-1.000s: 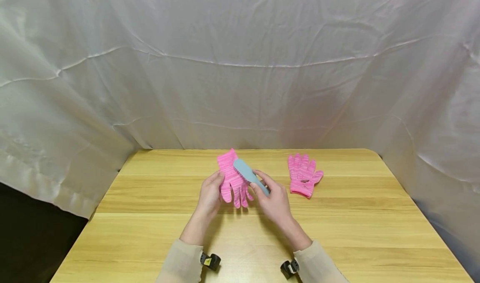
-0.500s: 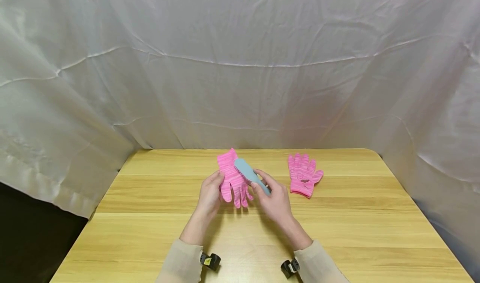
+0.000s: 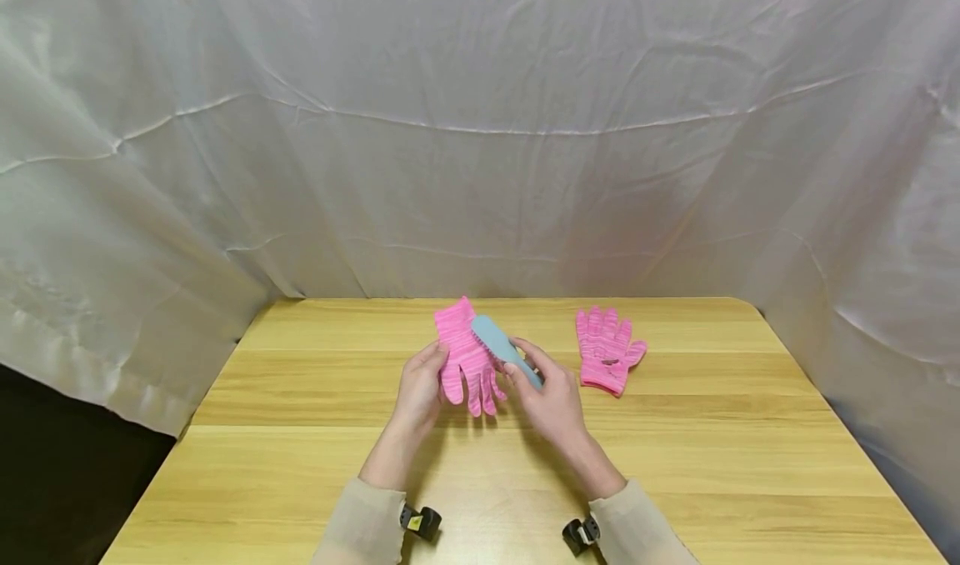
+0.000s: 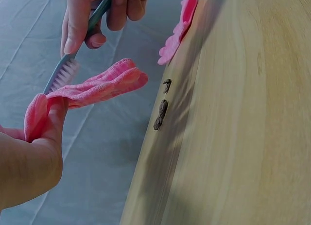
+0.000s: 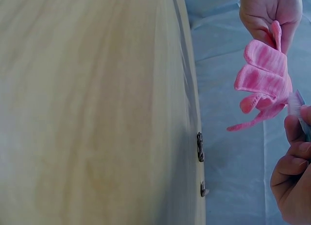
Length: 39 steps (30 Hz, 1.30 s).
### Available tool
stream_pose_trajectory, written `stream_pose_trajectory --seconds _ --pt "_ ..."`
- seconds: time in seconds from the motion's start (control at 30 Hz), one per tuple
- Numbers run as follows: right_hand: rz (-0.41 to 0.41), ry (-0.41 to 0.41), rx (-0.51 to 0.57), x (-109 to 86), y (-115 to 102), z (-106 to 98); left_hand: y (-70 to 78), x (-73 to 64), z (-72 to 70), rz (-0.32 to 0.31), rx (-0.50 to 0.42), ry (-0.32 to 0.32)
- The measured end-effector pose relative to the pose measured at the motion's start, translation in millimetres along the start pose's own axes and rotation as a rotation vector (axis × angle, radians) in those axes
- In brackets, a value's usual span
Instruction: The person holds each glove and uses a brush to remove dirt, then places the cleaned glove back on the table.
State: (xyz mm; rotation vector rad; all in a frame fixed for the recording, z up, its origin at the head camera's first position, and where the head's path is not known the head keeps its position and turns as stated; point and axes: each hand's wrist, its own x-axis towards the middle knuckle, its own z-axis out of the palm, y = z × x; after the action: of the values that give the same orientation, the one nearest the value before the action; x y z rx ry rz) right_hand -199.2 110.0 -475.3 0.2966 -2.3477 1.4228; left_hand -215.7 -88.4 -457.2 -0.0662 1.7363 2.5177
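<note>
Above the table, my left hand [image 3: 420, 390] holds a pink streaked knit glove [image 3: 462, 348] by its side, the glove's fingers hanging toward me. My right hand [image 3: 550, 394] grips a light blue brush [image 3: 495, 340] by its handle. The brush's pale bristles [image 4: 65, 74] face the glove and touch its fabric in the left wrist view. A second pink glove [image 3: 607, 348] with a dark mark on it lies flat on the table to the right, fingers pointing away from me. The brush's handle end is hidden in my right hand.
The wooden table [image 3: 675, 465] has a grey curtain [image 3: 480, 173] behind it and at both sides. Dark brown clumps [image 4: 160, 115] lie on the tabletop beyond the held glove, seen in the wrist views. Wrist cameras are strapped to both sleeves.
The brush has shifted slightly to the right across the held glove, along with my right hand. The left hand and both gloves stay where they were.
</note>
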Motion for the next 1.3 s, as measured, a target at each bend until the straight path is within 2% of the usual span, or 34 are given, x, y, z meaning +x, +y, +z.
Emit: stream_pose_trajectory --seconds 0.63,0.77,0.93,1.1,1.3 --pt "-0.021 0.01 0.028 1.1 2.2 -1.1 -0.7 -0.6 -0.8 0.027 -0.013 -0.016" --pt "-0.02 0.012 0.039 1.9 3.4 -2.5 -0.1 -0.8 -1.1 0.023 -0.007 -0.005" --pt "0.03 0.059 0.056 4.9 9.3 -8.6 1.0 -0.4 -1.4 0.027 0.005 0.019" --pt "0.064 0.093 0.103 8.7 12.3 -16.3 1.1 -0.1 -1.8 0.031 0.006 0.012" --pt "0.056 0.083 0.141 12.6 5.4 -22.8 4.0 -0.4 -5.6 0.041 0.05 0.074"
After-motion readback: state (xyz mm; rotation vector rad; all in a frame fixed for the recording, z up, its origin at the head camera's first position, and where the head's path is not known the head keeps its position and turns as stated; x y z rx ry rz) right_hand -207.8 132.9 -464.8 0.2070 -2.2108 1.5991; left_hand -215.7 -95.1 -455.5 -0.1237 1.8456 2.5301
